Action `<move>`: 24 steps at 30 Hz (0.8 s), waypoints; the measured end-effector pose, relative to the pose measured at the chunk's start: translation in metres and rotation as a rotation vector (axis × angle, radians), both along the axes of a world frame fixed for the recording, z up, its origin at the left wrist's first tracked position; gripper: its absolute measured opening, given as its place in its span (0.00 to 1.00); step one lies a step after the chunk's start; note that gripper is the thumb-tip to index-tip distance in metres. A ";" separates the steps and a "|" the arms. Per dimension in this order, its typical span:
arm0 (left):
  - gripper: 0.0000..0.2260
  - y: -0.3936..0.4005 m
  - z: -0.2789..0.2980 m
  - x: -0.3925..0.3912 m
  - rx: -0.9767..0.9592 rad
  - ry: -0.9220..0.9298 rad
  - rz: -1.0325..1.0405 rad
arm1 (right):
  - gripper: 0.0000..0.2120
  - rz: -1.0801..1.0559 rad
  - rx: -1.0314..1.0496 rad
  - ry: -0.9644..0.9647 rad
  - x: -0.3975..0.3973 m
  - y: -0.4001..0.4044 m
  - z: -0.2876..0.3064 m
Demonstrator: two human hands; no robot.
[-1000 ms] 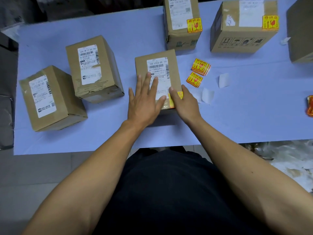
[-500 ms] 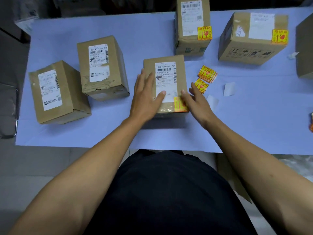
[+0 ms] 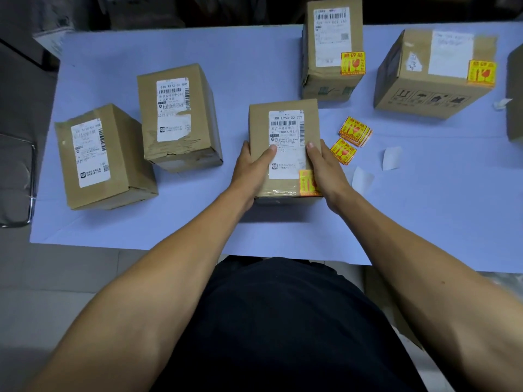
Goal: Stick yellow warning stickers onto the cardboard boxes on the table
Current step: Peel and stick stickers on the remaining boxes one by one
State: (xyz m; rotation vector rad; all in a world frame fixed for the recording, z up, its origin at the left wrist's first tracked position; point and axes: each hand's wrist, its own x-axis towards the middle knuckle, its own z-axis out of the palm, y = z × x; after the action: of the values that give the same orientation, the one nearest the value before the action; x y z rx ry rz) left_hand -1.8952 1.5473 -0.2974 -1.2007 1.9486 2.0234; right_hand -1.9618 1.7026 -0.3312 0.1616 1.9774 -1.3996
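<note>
A small cardboard box (image 3: 283, 107) with a white shipping label stands at the table's front middle. A yellow warning sticker (image 3: 306, 182) sits on its near right corner. My left hand (image 3: 250, 171) grips the box's left side with the thumb on top. My right hand (image 3: 328, 171) grips the right side, its thumb on the label. Loose yellow stickers (image 3: 353, 131) lie in two small piles just right of the box. Two boxes at the left, box (image 3: 181, 117) and box (image 3: 99, 157), carry only white labels. The far boxes, box (image 3: 331, 46) and box (image 3: 433, 72), each carry a yellow sticker.
White backing papers (image 3: 392, 157) lie on the blue table (image 3: 424, 210) right of the stickers. Part of another box (image 3: 515, 94) shows at the right edge. A metal chair frame (image 3: 28, 188) stands off the table's left end.
My left hand slid from flat on the box top to its left side. My right hand moved in from beside the box and took hold of its right side.
</note>
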 end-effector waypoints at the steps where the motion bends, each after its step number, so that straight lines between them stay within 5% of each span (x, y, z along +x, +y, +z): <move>1: 0.20 -0.002 0.001 -0.001 -0.006 0.007 -0.001 | 0.51 -0.004 0.010 0.014 0.000 -0.003 0.004; 9: 0.40 -0.054 0.030 -0.032 -0.082 0.066 0.052 | 0.45 0.050 0.005 0.149 -0.036 -0.059 0.046; 20: 0.37 -0.120 0.049 -0.103 -0.108 0.108 0.057 | 0.46 0.081 -0.012 0.184 -0.113 -0.126 0.058; 24: 0.45 -0.138 0.034 -0.141 -0.090 -0.001 0.041 | 0.29 0.047 0.000 0.159 -0.141 -0.142 0.062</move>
State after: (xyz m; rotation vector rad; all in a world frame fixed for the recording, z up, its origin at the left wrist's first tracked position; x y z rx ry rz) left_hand -2.0365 1.4095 -0.2633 -1.2699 2.0518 1.9732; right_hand -2.1028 1.5604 -0.2689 0.0037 2.0965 -1.4208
